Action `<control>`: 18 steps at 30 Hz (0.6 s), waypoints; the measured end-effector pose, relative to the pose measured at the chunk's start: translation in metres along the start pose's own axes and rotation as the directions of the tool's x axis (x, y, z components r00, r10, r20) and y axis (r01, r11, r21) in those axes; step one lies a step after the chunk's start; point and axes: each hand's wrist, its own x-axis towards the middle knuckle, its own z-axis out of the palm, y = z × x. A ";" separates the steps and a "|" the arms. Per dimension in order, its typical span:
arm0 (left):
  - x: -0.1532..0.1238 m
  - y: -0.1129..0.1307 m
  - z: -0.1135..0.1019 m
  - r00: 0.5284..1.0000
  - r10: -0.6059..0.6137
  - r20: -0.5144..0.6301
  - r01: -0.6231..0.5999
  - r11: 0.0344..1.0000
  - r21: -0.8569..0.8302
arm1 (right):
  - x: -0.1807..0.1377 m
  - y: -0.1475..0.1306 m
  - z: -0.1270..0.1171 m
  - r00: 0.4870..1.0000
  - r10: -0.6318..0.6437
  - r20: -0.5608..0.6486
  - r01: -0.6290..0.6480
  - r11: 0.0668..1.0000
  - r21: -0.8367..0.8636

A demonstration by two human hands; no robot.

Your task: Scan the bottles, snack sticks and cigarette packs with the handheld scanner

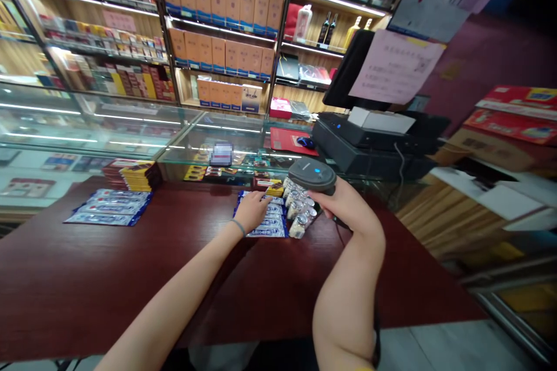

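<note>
My right hand (343,200) is wrapped round the handle of a dark grey barcode scanner (311,174), its head tilted over the bottles and pointing left. Below the scanner, small pale bottles with silver caps (298,225) stand in rows. My left hand (252,213) lies over a set of blue-and-silver packets (270,226), with its fingers stretched forward. Its fingertips reach the edge of a small yellow pack (275,188) behind the packets; whether they touch it is hard to tell. Another set of blue-and-silver packets (114,207) lies flat at the left.
Stacked yellow and red packs (137,175) stand at the table's back left. Behind the dark red table (183,261) runs a glass counter (183,133). A monitor (348,69) and a black cash drawer (361,145) stand at the back right, and boxes (513,116) to the right.
</note>
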 end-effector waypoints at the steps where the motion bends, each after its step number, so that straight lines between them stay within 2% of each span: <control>1: 0.000 0.001 0.001 1.000 -0.015 0.003 0.015 1.000 0.014 | -0.001 0.002 -0.002 1.000 0.020 0.001 -0.020 1.000 0.019; 5: -0.002 0.002 0.006 0.998 -0.064 -0.017 0.064 0.997 0.043 | 0.000 0.010 -0.003 0.999 0.038 -0.019 -0.037 0.998 0.055; 9: -0.005 0.001 0.007 0.998 -0.044 -0.042 0.043 0.999 -0.018 | 0.003 0.011 -0.001 0.997 0.044 -0.056 -0.041 0.998 0.044; 11: -0.006 0.003 0.002 0.993 -0.047 -0.105 0.036 0.994 -0.102 | 0.004 0.010 -0.001 0.996 0.057 -0.075 -0.053 0.997 0.057; 12: -0.007 0.004 -0.003 0.983 -0.071 -0.172 0.043 0.986 -0.161 | 0.004 0.009 -0.001 0.995 0.064 -0.079 -0.059 0.996 0.065; 14: -0.009 0.005 -0.016 0.919 -0.183 -0.350 0.070 0.947 -0.313 | 0.004 0.009 -0.001 0.994 0.072 -0.079 -0.065 0.994 0.088; 16: -0.013 0.002 -0.031 0.794 -0.380 -0.475 0.110 0.858 -0.502 | 0.004 0.008 0.000 0.994 0.071 -0.085 -0.061 0.992 0.114; 17: -0.015 -0.002 -0.039 0.731 -0.492 -0.473 0.129 0.781 -0.612 | 0.004 0.007 0.001 0.993 0.069 -0.094 -0.057 0.991 0.122; 18: -0.019 -0.007 -0.045 0.681 -0.597 -0.424 0.143 0.676 -0.723 | 0.004 0.005 0.002 0.992 0.067 -0.104 -0.054 0.991 0.124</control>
